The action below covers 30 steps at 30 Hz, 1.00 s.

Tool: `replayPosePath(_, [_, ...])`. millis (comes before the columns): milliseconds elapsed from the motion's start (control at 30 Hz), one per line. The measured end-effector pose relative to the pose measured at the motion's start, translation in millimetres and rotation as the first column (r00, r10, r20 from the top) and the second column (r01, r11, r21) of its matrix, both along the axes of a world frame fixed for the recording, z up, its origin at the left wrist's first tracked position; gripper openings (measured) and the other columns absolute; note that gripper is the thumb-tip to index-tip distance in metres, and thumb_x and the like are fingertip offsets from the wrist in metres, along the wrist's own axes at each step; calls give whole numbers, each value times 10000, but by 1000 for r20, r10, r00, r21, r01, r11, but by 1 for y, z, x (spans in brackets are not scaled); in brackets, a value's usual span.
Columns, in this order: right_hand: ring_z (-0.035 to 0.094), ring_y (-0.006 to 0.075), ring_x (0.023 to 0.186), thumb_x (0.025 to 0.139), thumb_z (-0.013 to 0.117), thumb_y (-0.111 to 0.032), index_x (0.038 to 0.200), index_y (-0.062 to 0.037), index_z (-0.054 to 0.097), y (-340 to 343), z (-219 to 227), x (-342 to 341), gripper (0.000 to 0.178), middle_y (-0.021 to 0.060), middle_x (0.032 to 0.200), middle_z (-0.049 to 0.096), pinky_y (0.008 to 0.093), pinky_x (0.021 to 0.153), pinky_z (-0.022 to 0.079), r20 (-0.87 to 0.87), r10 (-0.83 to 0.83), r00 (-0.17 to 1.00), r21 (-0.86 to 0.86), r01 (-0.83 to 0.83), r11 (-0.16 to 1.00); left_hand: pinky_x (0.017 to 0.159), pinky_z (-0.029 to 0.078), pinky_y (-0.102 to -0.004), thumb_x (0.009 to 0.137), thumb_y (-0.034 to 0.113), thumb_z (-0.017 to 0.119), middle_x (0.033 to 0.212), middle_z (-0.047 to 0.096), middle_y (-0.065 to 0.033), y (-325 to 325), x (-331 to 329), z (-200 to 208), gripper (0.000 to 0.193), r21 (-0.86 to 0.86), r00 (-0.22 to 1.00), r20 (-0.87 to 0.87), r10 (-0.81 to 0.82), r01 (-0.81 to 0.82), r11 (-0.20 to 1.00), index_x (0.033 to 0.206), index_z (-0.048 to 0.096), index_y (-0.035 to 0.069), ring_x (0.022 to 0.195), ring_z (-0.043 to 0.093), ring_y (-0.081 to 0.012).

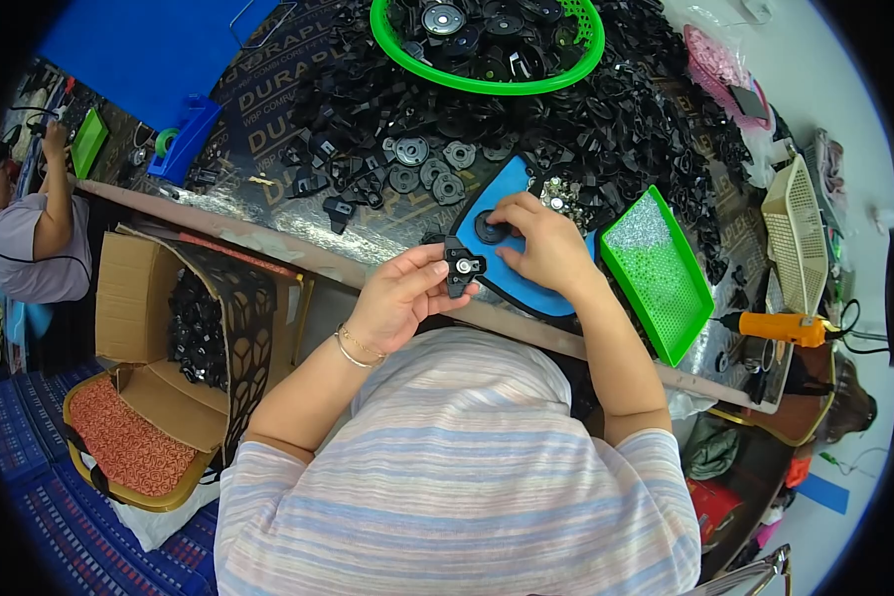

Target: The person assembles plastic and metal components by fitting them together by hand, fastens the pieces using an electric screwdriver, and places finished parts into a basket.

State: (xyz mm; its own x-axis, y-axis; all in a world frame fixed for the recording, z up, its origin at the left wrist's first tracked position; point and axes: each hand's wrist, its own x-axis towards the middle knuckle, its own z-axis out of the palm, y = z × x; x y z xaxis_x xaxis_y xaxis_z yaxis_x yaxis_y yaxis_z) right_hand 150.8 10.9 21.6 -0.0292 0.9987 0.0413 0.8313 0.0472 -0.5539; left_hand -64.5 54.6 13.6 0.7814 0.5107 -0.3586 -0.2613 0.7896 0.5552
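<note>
Near the table's front edge my left hand (407,290) grips a small black plastic part (461,266) with a round metal piece at its middle. Just to the right, my right hand (541,243) has its fingers closed around the edge of a round black disc (490,227). That disc rests on a blue mat (549,288) with a dark border. Beyond my right fingers sits a small heap of shiny metal pieces (558,193). Several grey-black round discs (433,171) lie on the table beyond the mat.
A green tray (663,348) of small metal pieces stands right of the mat, an orange power screwdriver (783,329) beyond it. Loose black parts (626,129) cover the far table around a green basket (497,89). A cardboard box (129,298) stands at left; another person (40,243) sits farther off.
</note>
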Motion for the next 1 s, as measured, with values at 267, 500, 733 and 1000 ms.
replayPosePath(267, [577,197,729,593,750,-175,1033,-77,592,7,-10,-2,478,62,988,555,307,667,488,103,-111,988,-1,112,994,789,522,-317,897,75,452,1004,579,-117,-3,-1,1,253,7,1000,-2,2,-2,1000,1129,468,-25,896,607,-222])
replayPosePath(500, [468,122,597,532,789,-100,1001,-55,624,-5,29,-8,499,39,794,546,235,548,416,-298,-53,953,85,82,993,810,508,-323,899,89,438,1033,573,-102,-3,4,-3,268,15,1000,13,24,-25,1000,1146,464,-10,925,593,-200])
replayPosePath(733, [512,156,624,567,777,-129,1020,-95,633,-16,30,-30,476,48,811,561,265,570,457,-223,9,975,137,22,990,847,487,-331,903,103,427,1065,563,-93,-6,11,-3,284,32,997,27,67,-68,997,1166,457,-2,953,573,-169])
replayPosePath(1000, [547,179,672,565,796,-216,1029,-112,630,-17,29,-37,504,62,881,585,277,603,479,-132,-17,991,155,38,987,800,505,-296,882,100,493,1025,573,-81,-9,12,3,261,86,988,-57,143,-138,987,1119,488,-7,909,576,-146])
